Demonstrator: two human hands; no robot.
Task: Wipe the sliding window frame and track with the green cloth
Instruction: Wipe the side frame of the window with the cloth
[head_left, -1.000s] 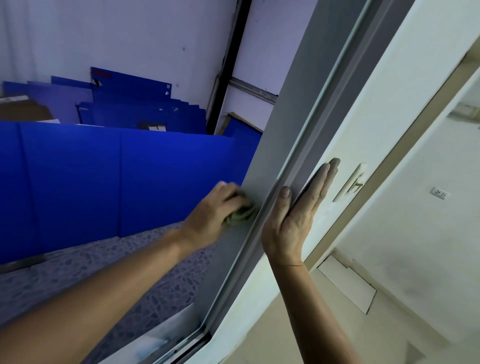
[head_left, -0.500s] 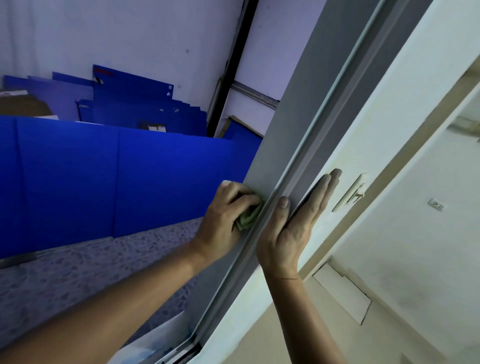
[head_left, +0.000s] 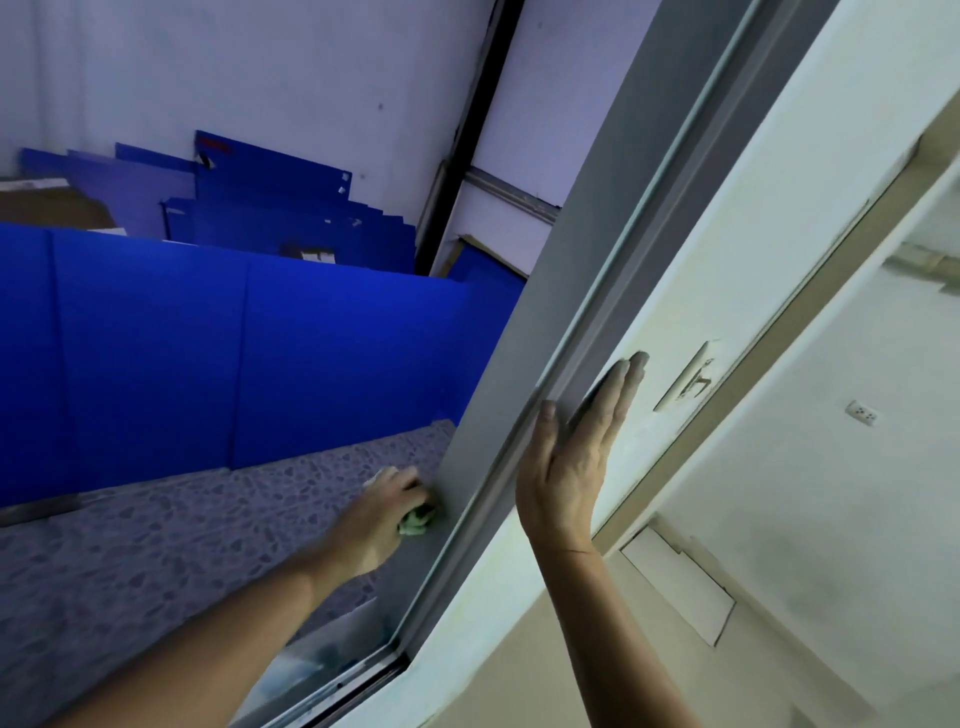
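Note:
The grey sliding window frame (head_left: 524, 332) runs diagonally from the top right down to the bottom centre. Its track (head_left: 358, 673) shows at the bottom corner. My left hand (head_left: 382, 512) is closed around the bunched green cloth (head_left: 415, 522) and presses it against the outer face of the frame, low down. Only a small part of the cloth shows past my fingers. My right hand (head_left: 569, 460) lies flat with its fingers straight on the inner edge of the frame, thumb on the grey strip, holding nothing.
Blue panels (head_left: 260, 353) stand outside, with more stacked against the pale wall behind. A speckled stone ledge (head_left: 156, 545) lies below them. At right are a white wall (head_left: 727, 234), a light switch (head_left: 688, 376) and a socket (head_left: 862, 414).
My left hand has slid the green cloth down the frame towards the bottom corner. My right hand has kept its place flat on the inner edge.

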